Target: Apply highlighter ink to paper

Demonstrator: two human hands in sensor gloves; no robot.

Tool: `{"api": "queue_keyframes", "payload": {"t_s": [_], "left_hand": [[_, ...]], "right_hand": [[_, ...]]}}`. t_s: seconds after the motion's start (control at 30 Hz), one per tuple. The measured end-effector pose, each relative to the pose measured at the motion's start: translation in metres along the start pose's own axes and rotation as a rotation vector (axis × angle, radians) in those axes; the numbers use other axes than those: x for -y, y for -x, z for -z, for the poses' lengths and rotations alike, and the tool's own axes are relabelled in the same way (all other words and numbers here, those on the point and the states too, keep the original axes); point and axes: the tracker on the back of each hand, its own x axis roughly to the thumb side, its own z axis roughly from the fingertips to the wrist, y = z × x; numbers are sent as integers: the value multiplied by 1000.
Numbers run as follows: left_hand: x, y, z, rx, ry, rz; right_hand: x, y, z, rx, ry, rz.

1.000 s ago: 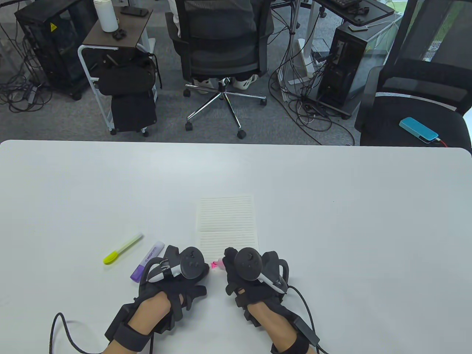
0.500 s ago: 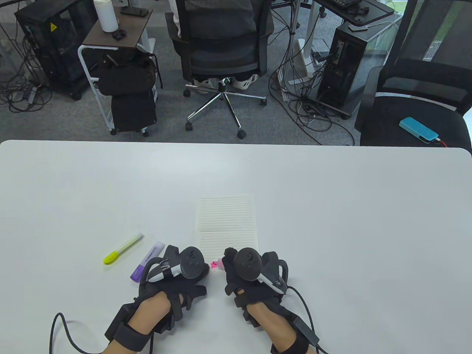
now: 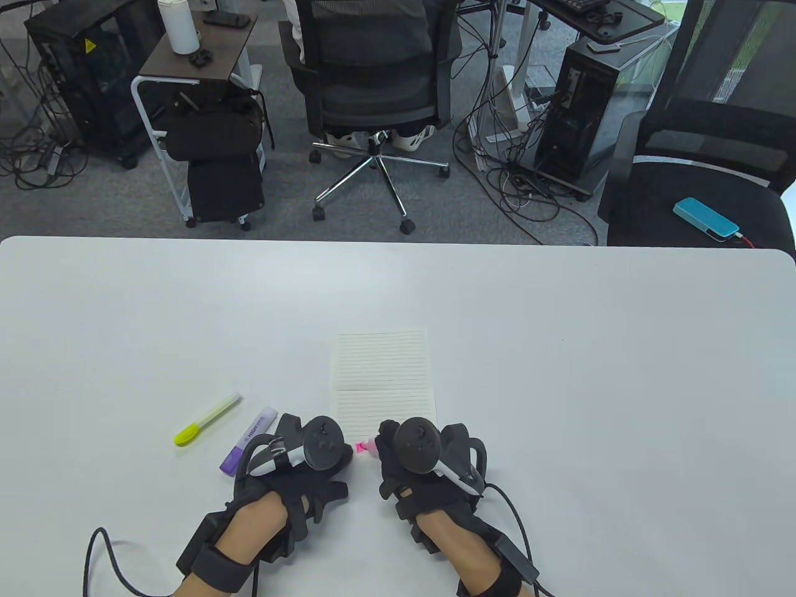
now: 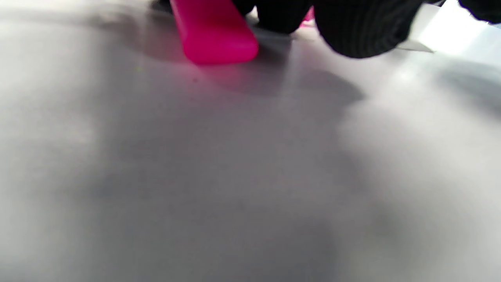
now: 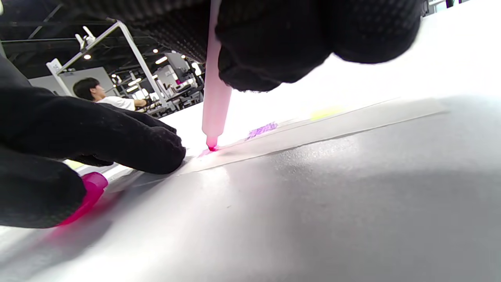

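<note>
A lined sheet of paper (image 3: 384, 379) lies mid-table. My right hand (image 3: 387, 445) pinches an uncapped pink highlighter (image 5: 214, 105) held upright. Its tip touches the near left corner of the paper (image 5: 313, 129), where a small pink mark shows. In the table view only the pink highlighter (image 3: 364, 446) tip area peeks out between the hands. My left hand (image 3: 336, 453) rests on the table just left of that corner, fingers (image 5: 129, 137) down beside the paper's edge. The pink cap (image 4: 213, 33) sticks out from under its curled fingers, also the pink cap (image 5: 88, 190) low at the left.
A yellow highlighter (image 3: 207, 420) and a purple highlighter (image 3: 249, 440) lie left of my left hand. Purple and yellow marks (image 5: 261, 130) show on the paper. Office chairs, carts and computer towers stand beyond the table's far edge (image 3: 398, 241).
</note>
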Motion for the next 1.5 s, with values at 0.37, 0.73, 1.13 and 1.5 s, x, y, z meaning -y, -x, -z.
{"api": "queue_keyframes", "payload": {"t_s": [0.37,0.73,1.13,1.5], "left_hand": [[0,0,0,0,1,1],[0,0,0,0,2,2],[0,0,0,-1,1,0],[0,0,0,-1,1,1]], "right_hand": [[-1,0,0,16,23,-11],[-3,1,1,11,39,-26],[-4,2,1,11,54,-31],[-3,2,1,8,35,-32]]}}
